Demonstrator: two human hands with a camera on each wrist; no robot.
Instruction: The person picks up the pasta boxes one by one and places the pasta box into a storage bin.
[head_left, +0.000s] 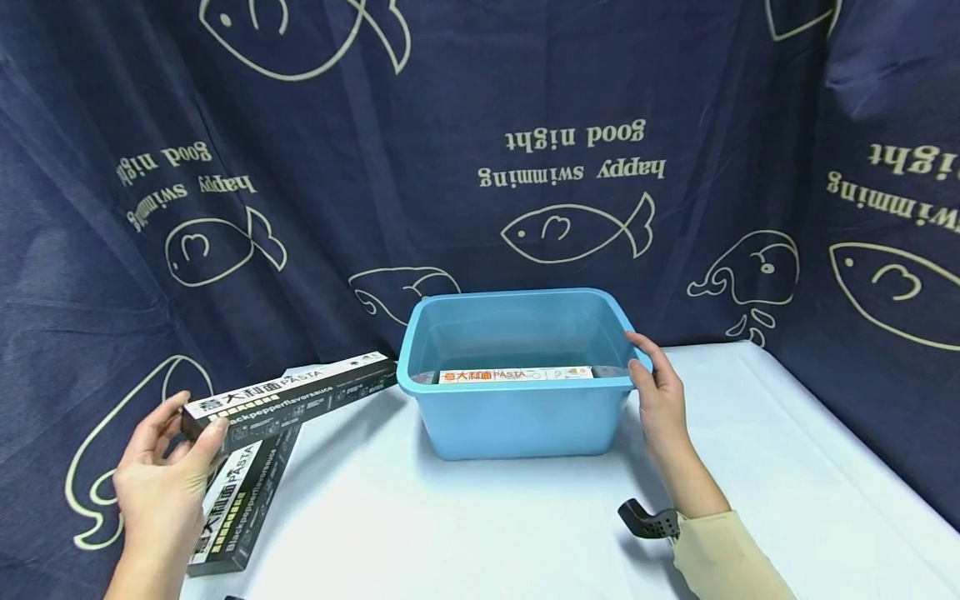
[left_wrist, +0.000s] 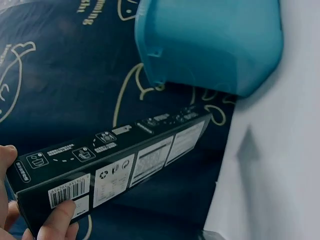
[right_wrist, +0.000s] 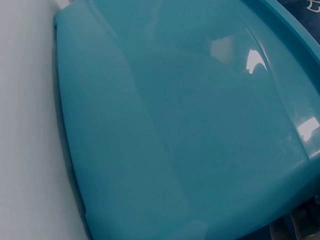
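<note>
My left hand [head_left: 161, 483] grips the near end of a long black-and-white pasta box [head_left: 300, 402], thumb on one side and fingers on the other. The box is raised and slants up toward the left side of a blue plastic bin [head_left: 517, 425]. Its printed back and barcode [left_wrist: 69, 191] face the left wrist camera. My right hand [head_left: 662, 404] holds the bin's right rim, with the thumb toward the near corner. Inside the bin lies another pasta box [head_left: 516, 375] with orange lettering, its lower part hidden by the front wall. The bin's side wall [right_wrist: 165, 125] fills the right wrist view.
Under the raised box, a second black pasta box [head_left: 240, 508] lies on the white table [head_left: 480, 533] at the left. A dark blue curtain [head_left: 450, 167] with fish drawings hangs behind. A black strap-like piece [head_left: 648, 521] sticks out by the right wrist.
</note>
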